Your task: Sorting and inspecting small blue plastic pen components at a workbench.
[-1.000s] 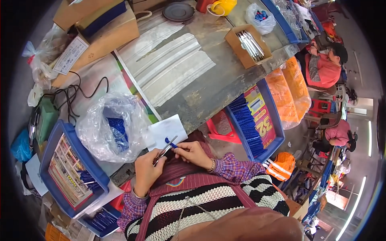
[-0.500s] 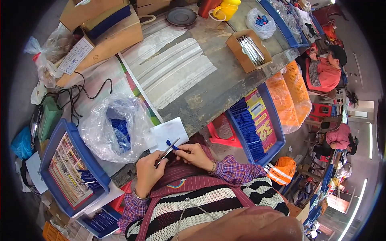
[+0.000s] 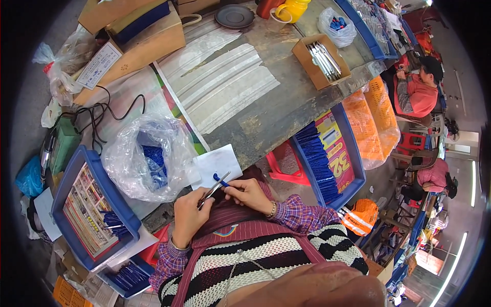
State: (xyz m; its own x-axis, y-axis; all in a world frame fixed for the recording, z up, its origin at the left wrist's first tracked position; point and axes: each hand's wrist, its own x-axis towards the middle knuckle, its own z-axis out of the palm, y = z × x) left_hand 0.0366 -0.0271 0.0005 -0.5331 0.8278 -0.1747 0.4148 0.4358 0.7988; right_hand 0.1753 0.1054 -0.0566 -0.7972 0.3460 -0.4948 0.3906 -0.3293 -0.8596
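Close in front of my body, my left hand (image 3: pixel 190 211) is closed around a slim silver pen-like rod (image 3: pixel 210 192), whose tip points up and away. My right hand (image 3: pixel 251 196) pinches a small blue curved piece (image 3: pixel 220 179), held against the rod's far end so that the two cross. Its exact kind is too small to tell. Under both lies a white sheet of paper (image 3: pixel 225 159) at the table's near edge. Just left of it sits a clear plastic bag (image 3: pixel 120 174) with many small blue parts (image 3: pixel 154 162) inside.
A blue tray (image 3: pixel 136 225) with blue sticks stands at left; another blue tray (image 3: pixel 360 179) with blue sticks is at right. A cardboard box (image 3: pixel 303 49) holds silver rods on the table (image 3: pixel 255 110). Cables (image 3: pixel 105 110) lie at left. Co-workers sit at far right.
The view has shifted slightly. My hands stay together, the silver rod and the blue piece still crossing; the rod's tilt has changed a little.
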